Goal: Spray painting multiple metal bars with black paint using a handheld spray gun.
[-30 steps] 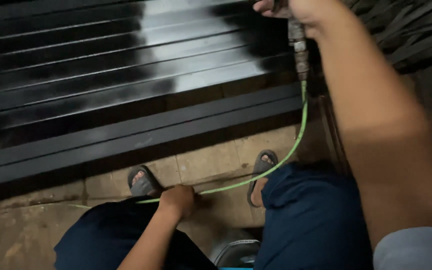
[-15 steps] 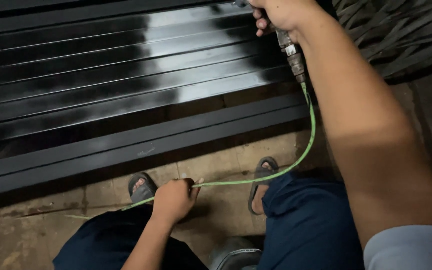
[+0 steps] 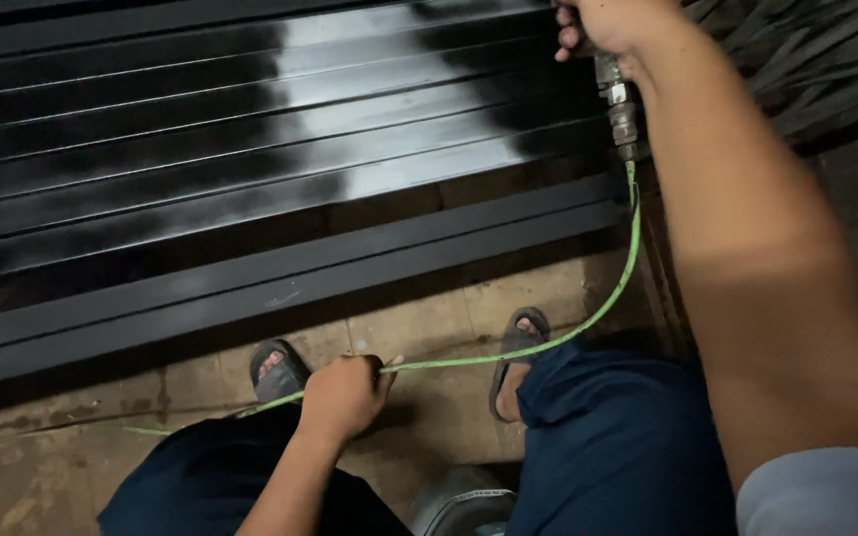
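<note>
Stained concrete floor [image 3: 42,476], tan and blotched, fills the lower left of the view; a seam runs across it below the metalwork.

Black metal bars [image 3: 250,149]: long rectangular lengths laid side by side, running left to right across the upper half. Glossy wet-looking sheen in a pale band near the middle; duller at the left end. Two lower bars lie nearest the feet, just above the floor strip. No labels or markings legible on any of them.

Right hand [image 3: 613,25]: at the top edge, closed around the upper end of a metal tool fitting [image 3: 623,114], a grey threaded coupling that hangs below the fist. What the upper part of the tool looks like is hidden by the fingers and the frame edge.

Green hose [image 3: 588,318]: thin, bright green, joined to the bottom of the fitting, curving down and left past the right knee.

Left hand [image 3: 342,395]: fist closed on the hose low in the view, between the two feet; the hose passes through it and trails on leftward along the floor.

Grey sandals [image 3: 518,347]: one on each foot, toes near the lowest bar.

Dark blue trousers [image 3: 618,447]: both knees bent, lower frame.

Dark stacked slats [image 3: 806,79]: upper right, blurred.
</note>
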